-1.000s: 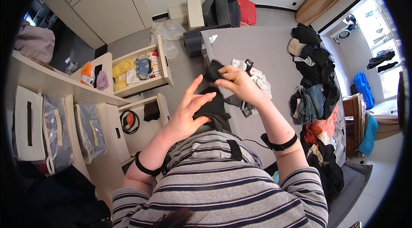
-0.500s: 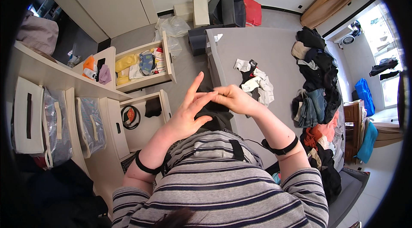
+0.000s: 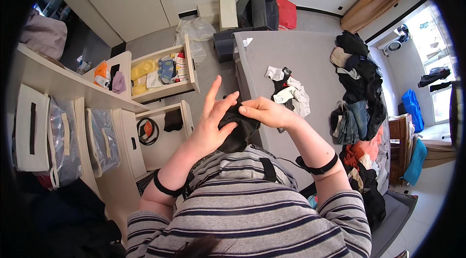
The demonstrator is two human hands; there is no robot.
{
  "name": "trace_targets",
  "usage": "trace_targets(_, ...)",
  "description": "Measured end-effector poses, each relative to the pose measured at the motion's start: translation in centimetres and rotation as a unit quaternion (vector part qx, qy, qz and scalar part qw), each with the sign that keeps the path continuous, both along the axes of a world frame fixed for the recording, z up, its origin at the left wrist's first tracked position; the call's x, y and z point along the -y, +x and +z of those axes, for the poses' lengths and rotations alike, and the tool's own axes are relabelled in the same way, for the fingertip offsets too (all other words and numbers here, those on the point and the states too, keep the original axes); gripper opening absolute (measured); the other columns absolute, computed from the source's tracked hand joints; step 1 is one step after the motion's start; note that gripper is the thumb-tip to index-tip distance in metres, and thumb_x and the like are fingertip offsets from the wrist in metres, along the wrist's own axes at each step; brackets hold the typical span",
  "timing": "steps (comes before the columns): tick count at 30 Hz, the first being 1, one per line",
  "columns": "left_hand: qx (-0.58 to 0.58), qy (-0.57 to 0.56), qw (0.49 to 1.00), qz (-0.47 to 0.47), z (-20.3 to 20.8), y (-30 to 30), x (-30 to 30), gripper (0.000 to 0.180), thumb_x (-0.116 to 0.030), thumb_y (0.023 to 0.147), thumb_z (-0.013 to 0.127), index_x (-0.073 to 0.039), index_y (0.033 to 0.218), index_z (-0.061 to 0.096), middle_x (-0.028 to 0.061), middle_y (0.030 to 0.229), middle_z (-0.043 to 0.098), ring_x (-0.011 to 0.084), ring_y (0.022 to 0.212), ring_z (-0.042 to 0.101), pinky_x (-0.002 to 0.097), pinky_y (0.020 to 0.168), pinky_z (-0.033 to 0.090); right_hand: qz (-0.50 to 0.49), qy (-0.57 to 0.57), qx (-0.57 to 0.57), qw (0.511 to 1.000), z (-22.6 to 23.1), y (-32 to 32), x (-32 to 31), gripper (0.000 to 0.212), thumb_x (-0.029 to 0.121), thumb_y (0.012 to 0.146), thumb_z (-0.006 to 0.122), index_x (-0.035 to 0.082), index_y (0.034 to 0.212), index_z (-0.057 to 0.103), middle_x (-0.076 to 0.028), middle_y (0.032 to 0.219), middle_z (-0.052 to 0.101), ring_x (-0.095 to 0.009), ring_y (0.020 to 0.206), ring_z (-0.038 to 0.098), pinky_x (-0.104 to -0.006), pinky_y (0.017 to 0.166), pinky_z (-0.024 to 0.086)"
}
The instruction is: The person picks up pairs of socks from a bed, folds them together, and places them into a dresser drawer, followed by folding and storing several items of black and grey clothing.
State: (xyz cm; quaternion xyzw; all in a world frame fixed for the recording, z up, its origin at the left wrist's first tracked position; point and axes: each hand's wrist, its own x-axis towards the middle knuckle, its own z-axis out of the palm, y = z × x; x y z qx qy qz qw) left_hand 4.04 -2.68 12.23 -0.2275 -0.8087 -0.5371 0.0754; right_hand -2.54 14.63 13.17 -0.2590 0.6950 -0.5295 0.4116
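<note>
A piece of black cloth [image 3: 239, 134] hangs bunched in front of my body, its exact kind hidden by the folds. My right hand [image 3: 268, 112] is closed on its upper edge, the thumb lying along the top. On the other side, my left hand [image 3: 209, 121] is open against the cloth, index finger stretched out and thumb spread over the fabric. Beyond the hands to the right, a small pile of white and black clothes [image 3: 291, 94] lies on the grey bed [image 3: 310, 54].
At left, an upper drawer [image 3: 193, 66] holds folded yellow, white and blue clothes. The lower open drawer [image 3: 154, 155] contains a coiled black belt and black cloth. A long heap of clothes [image 3: 357, 78] lines the bed's right side. Grey bins [image 3: 259, 10] stand at the far end.
The black cloth has come up higher between my hands. My right hand's fingers now wrap its edge, and my left hand's thumb and fingers have moved onto the fabric.
</note>
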Motion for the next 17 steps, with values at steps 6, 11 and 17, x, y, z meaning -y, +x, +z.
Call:
trace_targets(6,0.050,0.079,0.993,0.075,-1.0,-0.4,-0.6,0.065,0.014,0.057,0.054,-0.007,0.115,0.034,0.0098,0.127,0.011,0.0182,0.097,0.043,0.0274,0.078,0.040,0.037,0.069,-0.184,0.980,1.1,1.8,0.7,0.037,0.022,0.065,0.060,-0.002,0.090,0.046,-0.011,0.063,0.052,-0.016,0.057,0.047,-0.0265,0.053,0.038)
trace_targets(11,0.042,0.128,0.984,0.121,-2.2,-0.8,-1.0,0.067,0.005,0.058,0.061,-0.010,0.117,0.031,0.0121,0.127,0.011,0.0188,0.095,0.044,0.0305,0.080,0.039,-0.049,0.088,-0.221,0.970,0.1,1.7,0.9,0.028,0.002,0.061,0.047,-0.004,0.088,0.044,-0.011,0.064,0.051,-0.015,0.057,0.046,-0.0271,0.054,0.038)
trace_targets(17,0.120,0.159,0.978,0.058,-3.7,-0.9,1.0,0.107,-0.029,0.049,0.074,-0.014,0.126,0.002,0.0124,0.130,0.005,0.0299,0.119,0.010,0.0383,0.093,0.019,-0.011,0.062,-0.142,0.988,-1.6,0.7,0.5,0.035,0.000,0.061,0.045,0.000,0.096,0.046,-0.008,0.070,0.052,-0.008,0.064,0.045,-0.0218,0.059,0.039)
